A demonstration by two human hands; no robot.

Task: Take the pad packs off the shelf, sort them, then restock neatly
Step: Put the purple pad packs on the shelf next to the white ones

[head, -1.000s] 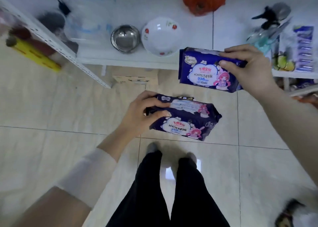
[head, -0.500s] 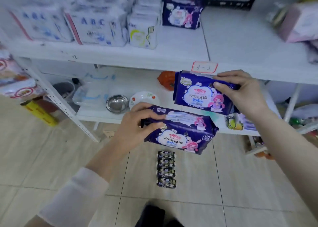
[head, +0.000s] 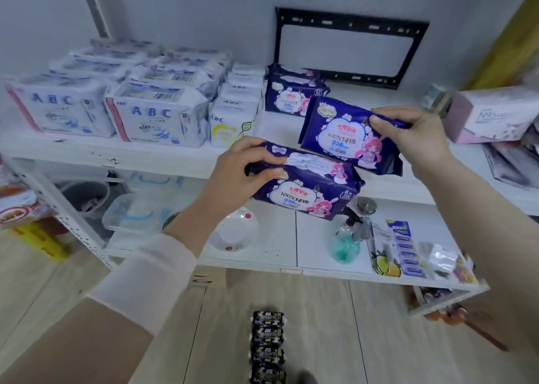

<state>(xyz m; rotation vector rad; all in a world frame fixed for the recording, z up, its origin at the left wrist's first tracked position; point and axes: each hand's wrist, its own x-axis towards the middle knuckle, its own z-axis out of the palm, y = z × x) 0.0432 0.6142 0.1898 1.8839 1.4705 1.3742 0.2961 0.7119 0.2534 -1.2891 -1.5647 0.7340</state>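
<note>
1 purple pack [head: 306, 191] is gripped at its end by the curled left hand [head: 242, 168]; a 2nd pack [head: 344, 136] is pinched by the right hand [head: 408, 133]. Both have been raised from floor level to the upper shelf [head: 163, 153], near 1 matching shelved pack [head: 287, 95]; restocking is judged imminent.

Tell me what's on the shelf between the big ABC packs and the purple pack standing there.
A row of small white packs, shown in the head view.

One end of the lower pack [head: 306, 188] is covered by the left hand [head: 242, 171]; the shelved pack [head: 287, 92] is partly hidden by the upper pack [head: 344, 133]; the floor packets [head: 267, 345] are cropped below.
</note>
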